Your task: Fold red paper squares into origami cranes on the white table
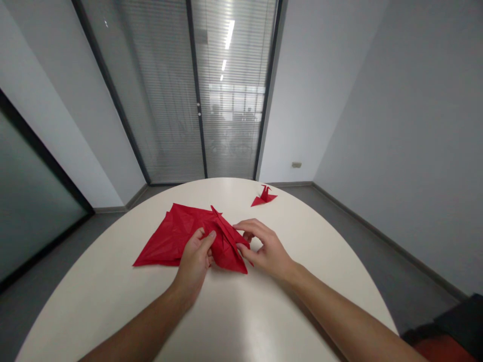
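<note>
A large piece of folded red paper lies on the white table, its broad flat part reaching to the left and a narrow folded part to the right. My left hand grips it near the middle, thumb on top and fingers curled underneath. At the right end, my right hand has thumb and forefinger around the paper's folded edge, the fingertips partly hidden behind it. Beyond my right hand stands a small red origami crane, which neither hand touches.
The round white table curves away on both sides. Behind it is a glass partition with blinds and a dark frame. A wall socket sits low on the far wall. Something dark and red shows at the lower right.
</note>
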Available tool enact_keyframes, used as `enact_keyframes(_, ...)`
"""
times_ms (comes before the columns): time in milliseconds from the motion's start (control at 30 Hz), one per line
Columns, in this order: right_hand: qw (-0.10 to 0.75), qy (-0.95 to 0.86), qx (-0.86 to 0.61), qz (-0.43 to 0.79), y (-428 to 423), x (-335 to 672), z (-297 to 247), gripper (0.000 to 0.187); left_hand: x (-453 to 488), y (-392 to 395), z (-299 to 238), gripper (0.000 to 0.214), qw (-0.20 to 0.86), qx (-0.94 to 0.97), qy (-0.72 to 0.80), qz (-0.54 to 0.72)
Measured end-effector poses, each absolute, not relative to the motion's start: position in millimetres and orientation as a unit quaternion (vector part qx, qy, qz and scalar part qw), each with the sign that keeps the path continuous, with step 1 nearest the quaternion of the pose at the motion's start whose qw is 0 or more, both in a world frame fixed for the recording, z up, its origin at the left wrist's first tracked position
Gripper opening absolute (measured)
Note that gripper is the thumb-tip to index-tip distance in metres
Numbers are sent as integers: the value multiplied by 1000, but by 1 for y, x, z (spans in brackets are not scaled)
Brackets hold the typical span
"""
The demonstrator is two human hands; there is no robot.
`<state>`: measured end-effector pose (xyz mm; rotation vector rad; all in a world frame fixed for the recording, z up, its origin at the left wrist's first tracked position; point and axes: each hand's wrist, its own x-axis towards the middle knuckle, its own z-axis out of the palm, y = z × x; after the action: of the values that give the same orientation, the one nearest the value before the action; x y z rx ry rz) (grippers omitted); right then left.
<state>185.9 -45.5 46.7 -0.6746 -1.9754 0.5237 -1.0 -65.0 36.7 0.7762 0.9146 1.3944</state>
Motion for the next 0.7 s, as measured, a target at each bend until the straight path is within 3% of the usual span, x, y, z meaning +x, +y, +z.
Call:
enact_keyframes(200,490,-779,-320,226,-48,185,50,23,-2,-65,36,39,602,349,400,597)
enact_keyframes(367,551,-686,-370,298,-47,185,45,17,-2,-65,35,40,591,351,417,595)
enact_keyframes(567,502,-678,-374,385,-49,181,49,18,-2,-65,35,41,589,357,421,590)
enact_keyframes(700,500,-685,-353,394,-51,179,50,32,-3,-65,34,41,589,360,414,594)
